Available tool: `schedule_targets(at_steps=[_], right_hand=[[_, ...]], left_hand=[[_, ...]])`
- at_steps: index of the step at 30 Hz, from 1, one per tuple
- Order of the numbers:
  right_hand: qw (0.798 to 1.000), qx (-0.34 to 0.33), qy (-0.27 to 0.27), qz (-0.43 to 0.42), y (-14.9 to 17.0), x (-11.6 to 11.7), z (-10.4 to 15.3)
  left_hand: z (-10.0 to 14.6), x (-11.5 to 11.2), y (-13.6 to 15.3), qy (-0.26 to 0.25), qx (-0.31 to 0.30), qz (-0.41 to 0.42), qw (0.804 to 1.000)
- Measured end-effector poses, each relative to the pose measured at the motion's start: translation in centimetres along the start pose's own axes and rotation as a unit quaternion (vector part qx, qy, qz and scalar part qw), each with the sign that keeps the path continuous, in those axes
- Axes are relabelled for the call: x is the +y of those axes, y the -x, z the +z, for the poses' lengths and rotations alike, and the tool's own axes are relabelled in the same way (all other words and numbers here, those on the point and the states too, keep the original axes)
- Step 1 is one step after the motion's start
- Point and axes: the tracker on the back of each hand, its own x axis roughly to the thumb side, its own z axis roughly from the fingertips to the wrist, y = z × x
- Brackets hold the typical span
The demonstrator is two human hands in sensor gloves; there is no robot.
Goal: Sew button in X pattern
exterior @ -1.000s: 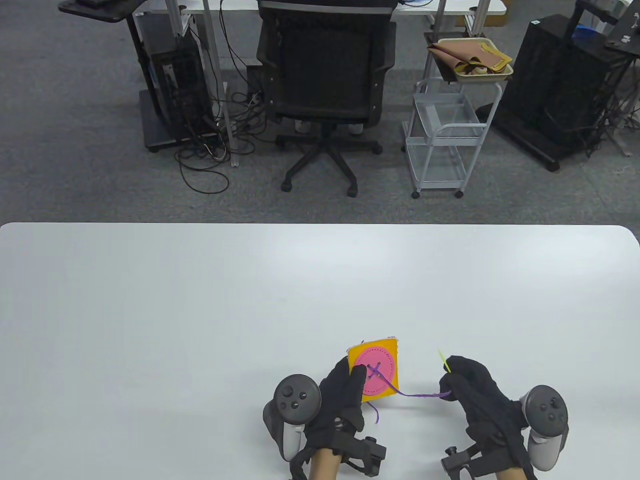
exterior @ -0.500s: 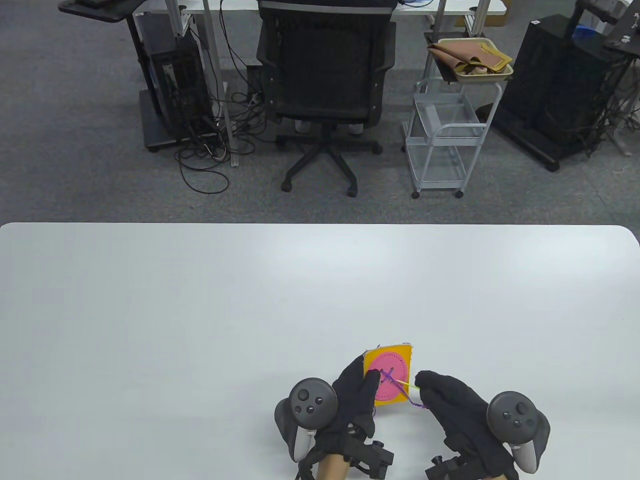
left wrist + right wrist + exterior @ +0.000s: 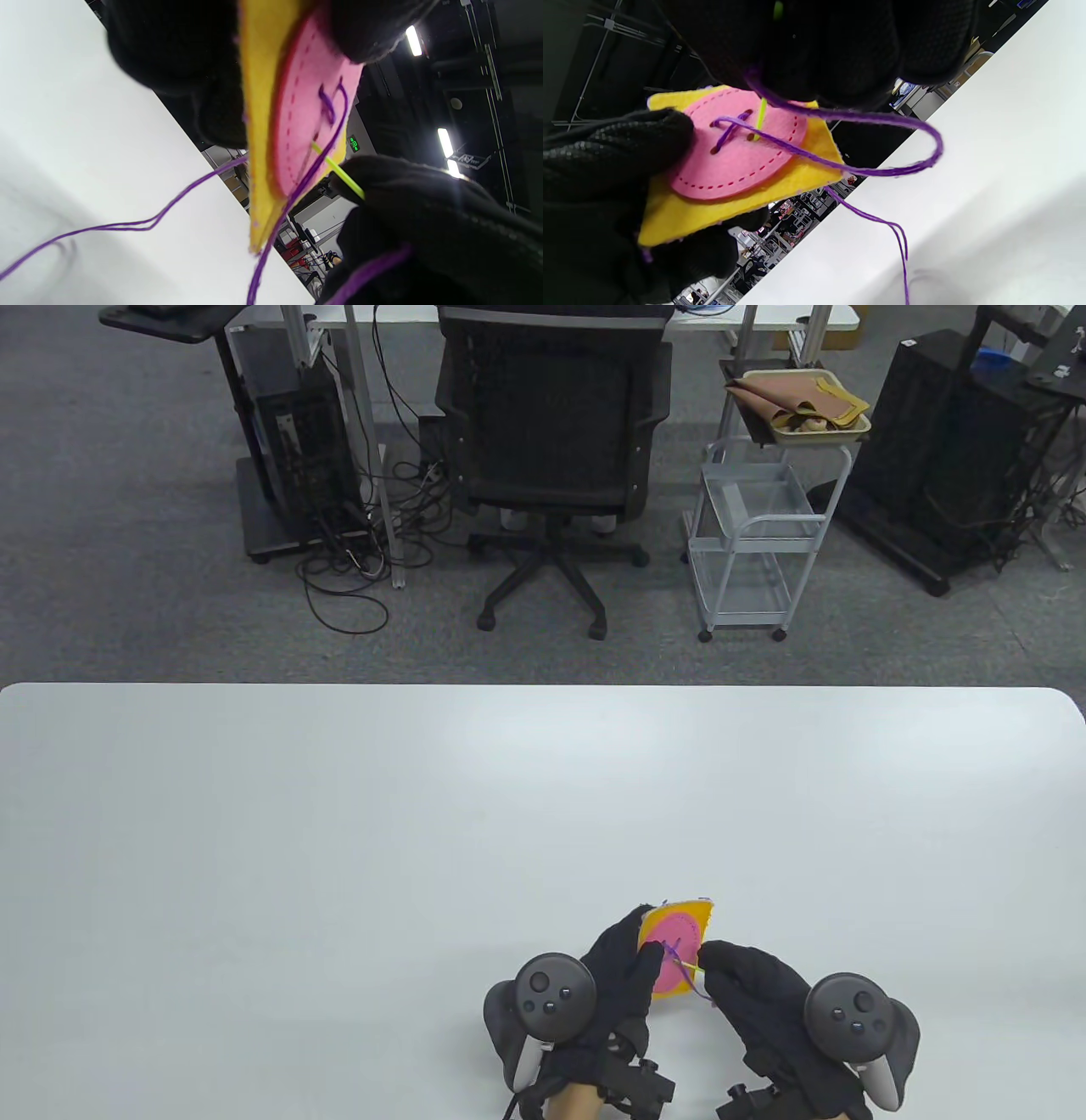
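Your left hand pinched the yellow felt square with its pink button, holding it raised above the tabletop. Your right hand gripped the green needle, its tip in a button hole, purple thread looping from the stitches past your fingers.

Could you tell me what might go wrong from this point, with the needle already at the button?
The loose purple thread loops beside the needle; it could snag or knot as the right hand pushes through. The left hand holds the yellow felt off the table by one edge, so the pink button may flex and the tip miss its hole.
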Motion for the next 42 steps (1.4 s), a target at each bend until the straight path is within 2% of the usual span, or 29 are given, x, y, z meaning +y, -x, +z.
schedule_targets(at_steps=[5,10,17,29,34,37,42], right_hand=[[1.0,0.003,-0.021,0.014,0.0,0.4,0.0],[0.999,0.017,-0.031,0.027,0.2,0.6,-0.1],[0.998,0.013,-0.029,0.047,-0.1,0.9,0.0],[0.998,0.012,-0.033,0.044,-0.2,1.1,0.1],[0.999,0.001,-0.044,0.027,-0.3,1.0,0.1],[0.999,-0.002,-0.048,-0.014,-0.2,0.3,0.2],[0.998,0.005,-0.022,-0.062,0.4,-1.4,0.3]], left_hand=[[0.0,-0.8,-0.5,0.027,-0.017,-0.027,0.999],[-0.1,-1.7,-0.4,0.049,-0.011,-0.011,0.999],[-0.2,-1.8,0.0,0.068,0.0,0.033,0.997],[-0.2,-1.8,0.3,0.067,0.012,0.061,0.996],[-0.3,-1.4,0.7,0.058,0.022,0.086,0.994],[-0.4,-1.0,1.2,0.054,0.031,0.125,0.99],[-0.5,-0.3,2.0,0.045,0.044,0.177,0.982]])
